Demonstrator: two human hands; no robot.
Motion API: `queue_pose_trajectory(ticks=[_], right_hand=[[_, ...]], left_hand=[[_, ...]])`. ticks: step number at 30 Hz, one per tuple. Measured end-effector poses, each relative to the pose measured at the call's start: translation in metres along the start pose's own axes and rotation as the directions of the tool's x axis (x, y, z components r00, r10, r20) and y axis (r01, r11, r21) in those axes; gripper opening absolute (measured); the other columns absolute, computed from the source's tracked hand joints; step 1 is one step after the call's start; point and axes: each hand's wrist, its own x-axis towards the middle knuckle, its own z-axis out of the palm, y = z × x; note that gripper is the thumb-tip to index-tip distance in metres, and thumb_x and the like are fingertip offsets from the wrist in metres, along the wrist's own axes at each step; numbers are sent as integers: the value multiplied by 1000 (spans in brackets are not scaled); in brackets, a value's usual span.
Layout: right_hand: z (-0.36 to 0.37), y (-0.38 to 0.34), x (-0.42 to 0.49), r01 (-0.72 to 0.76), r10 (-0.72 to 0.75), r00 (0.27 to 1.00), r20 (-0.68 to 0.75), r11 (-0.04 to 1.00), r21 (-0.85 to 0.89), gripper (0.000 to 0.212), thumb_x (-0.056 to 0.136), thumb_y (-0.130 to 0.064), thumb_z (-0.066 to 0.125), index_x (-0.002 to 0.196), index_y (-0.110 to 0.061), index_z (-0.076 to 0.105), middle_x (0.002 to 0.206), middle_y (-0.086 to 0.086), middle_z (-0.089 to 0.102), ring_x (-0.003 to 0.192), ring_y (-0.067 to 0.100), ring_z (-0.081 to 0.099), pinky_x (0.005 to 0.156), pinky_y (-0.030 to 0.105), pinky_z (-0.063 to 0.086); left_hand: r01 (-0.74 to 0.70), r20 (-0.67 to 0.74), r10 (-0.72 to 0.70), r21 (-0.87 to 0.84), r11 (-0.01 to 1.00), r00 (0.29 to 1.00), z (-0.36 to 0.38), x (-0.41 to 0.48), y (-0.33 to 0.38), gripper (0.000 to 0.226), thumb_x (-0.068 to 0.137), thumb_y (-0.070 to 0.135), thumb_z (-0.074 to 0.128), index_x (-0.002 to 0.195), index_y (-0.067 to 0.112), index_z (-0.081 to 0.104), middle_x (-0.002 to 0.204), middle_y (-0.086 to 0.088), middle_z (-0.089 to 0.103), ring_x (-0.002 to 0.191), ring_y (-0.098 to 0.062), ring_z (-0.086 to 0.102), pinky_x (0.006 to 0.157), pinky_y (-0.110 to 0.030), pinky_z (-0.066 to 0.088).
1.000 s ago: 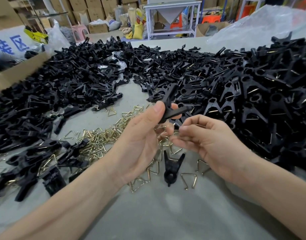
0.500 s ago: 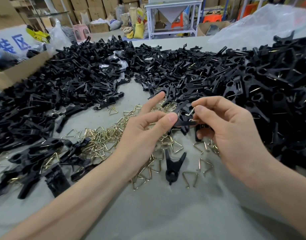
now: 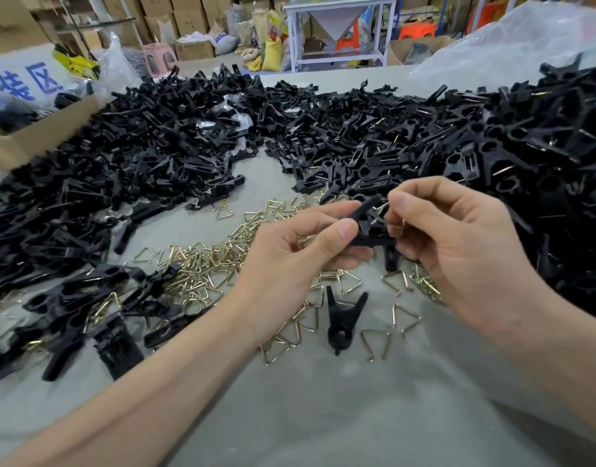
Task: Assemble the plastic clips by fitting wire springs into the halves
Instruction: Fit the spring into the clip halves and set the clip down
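Note:
My left hand (image 3: 290,264) pinches a pair of black clip halves (image 3: 369,227) between thumb and fingers, their two arms spread in a V toward the right. My right hand (image 3: 458,251) meets it from the right, its thumb and forefinger pinching a wire spring (image 3: 381,214) at the mouth of the V; most of the spring is hidden by the fingers. Loose brass wire springs (image 3: 202,264) lie in a heap on the grey table under both hands. One single black clip (image 3: 340,318) lies flat below my hands.
Loose black halves (image 3: 138,170) are piled across the left and back of the table. A big heap of black clips with springs (image 3: 525,156) fills the right. A cardboard box (image 3: 37,136) stands at the far left, a clear plastic bag (image 3: 512,42) at the back right.
My left hand brought the clip halves down from an upright hold and turned them sideways. My right hand rose and closed in on them with the spring.

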Motion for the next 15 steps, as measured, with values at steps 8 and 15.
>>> queue_pose_trajectory(ticks=[8,15], right_hand=[[-1,-2,0,19,-20,999,47,1000,25,3,71,-20,66,70,-17,67,61,-3,63,57,11,53,50,20,41],[2,1,-4,72,-66,996,68,993,-91,8,84,-8,65,77,-11,65,65,2,66,60,14,56,46,18,41]], left_hand=[[6,24,-4,-65,998,1000,0,0,-3,21,78,27,61,89,13,73,88,-1,74,69,-14,71,62,-17,53],[13,20,-13,-7,1000,1000,-1,-1,-3,17,82,29,64,82,18,77,86,-4,74,71,-16,71,64,-18,54]])
